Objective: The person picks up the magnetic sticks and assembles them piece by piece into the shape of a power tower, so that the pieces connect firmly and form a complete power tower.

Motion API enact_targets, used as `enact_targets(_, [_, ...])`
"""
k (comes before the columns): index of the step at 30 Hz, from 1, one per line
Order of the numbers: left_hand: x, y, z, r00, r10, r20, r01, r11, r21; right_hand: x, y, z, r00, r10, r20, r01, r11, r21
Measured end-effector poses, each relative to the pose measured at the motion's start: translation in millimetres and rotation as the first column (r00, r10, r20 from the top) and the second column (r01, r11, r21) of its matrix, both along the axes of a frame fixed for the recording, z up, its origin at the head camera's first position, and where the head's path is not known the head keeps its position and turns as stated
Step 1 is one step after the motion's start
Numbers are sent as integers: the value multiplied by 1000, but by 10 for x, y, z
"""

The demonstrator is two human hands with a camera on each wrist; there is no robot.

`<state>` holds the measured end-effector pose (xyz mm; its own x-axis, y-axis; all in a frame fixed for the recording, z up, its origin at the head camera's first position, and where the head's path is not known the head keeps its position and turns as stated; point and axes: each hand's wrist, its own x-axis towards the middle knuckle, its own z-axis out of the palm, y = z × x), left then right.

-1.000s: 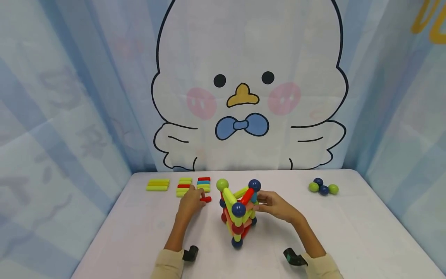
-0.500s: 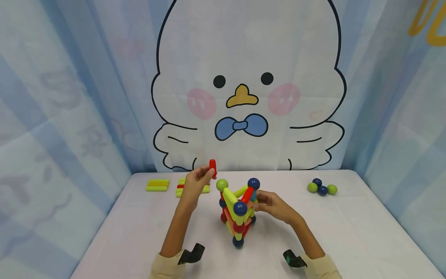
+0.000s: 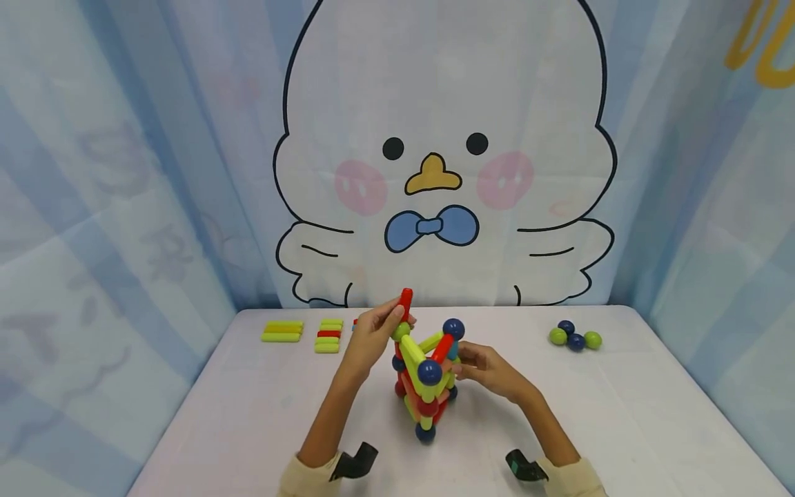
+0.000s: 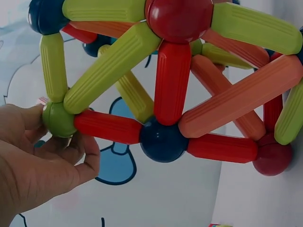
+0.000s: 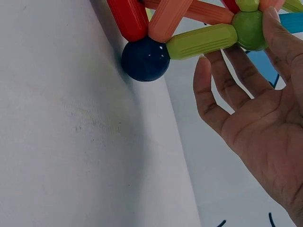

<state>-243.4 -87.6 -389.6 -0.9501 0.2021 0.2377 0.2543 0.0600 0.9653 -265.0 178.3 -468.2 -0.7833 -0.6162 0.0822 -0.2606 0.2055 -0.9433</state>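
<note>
A tower of building sticks and balls (image 3: 427,390) stands on the table in the head view, joined from lime, red and orange sticks with blue, red and green balls. At its top left, my left hand (image 3: 370,339) pinches a red stick (image 3: 406,301) that points up from the green ball (image 3: 402,330). In the left wrist view the fingers (image 4: 90,158) lie around that green ball (image 4: 59,118); the red stick is mostly hidden there. On the tower's right side my right hand (image 3: 491,371) holds a green ball (image 5: 249,30) between thumb and fingers.
At the back left lie yellow-green sticks (image 3: 282,331) and a row of lime and red sticks (image 3: 328,335). More sticks are partly hidden behind my left hand. Several loose blue and green balls (image 3: 575,341) sit at the back right. A printed curtain hangs behind the table.
My left hand has picked up the red stick from the table, raised it upright and brought it rightward to the tower's upper green ball. My right hand has stayed on the tower.
</note>
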Motion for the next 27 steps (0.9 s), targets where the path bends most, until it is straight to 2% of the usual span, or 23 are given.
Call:
enact_targets(3, [1, 46, -8, 999, -42, 14, 43, 999, -16, 13, 0, -23, 1000, -5, 0, 5, 1000, -3])
enact_targets(11, [-18, 151, -30, 997, -43, 60, 54, 981, -188, 27, 9, -26, 1000, 2, -26, -3, 1000, -17])
enact_targets(20, [-56, 140, 2, 986, -164, 41, 169, 957, -235, 25, 38, -54, 1000, 11, -27, -12, 999, -35])
enact_targets(27, [-67, 109, -41, 994, -106, 35, 111, 972, -205, 17, 17, -49, 999, 6, -47, -7, 1000, -24])
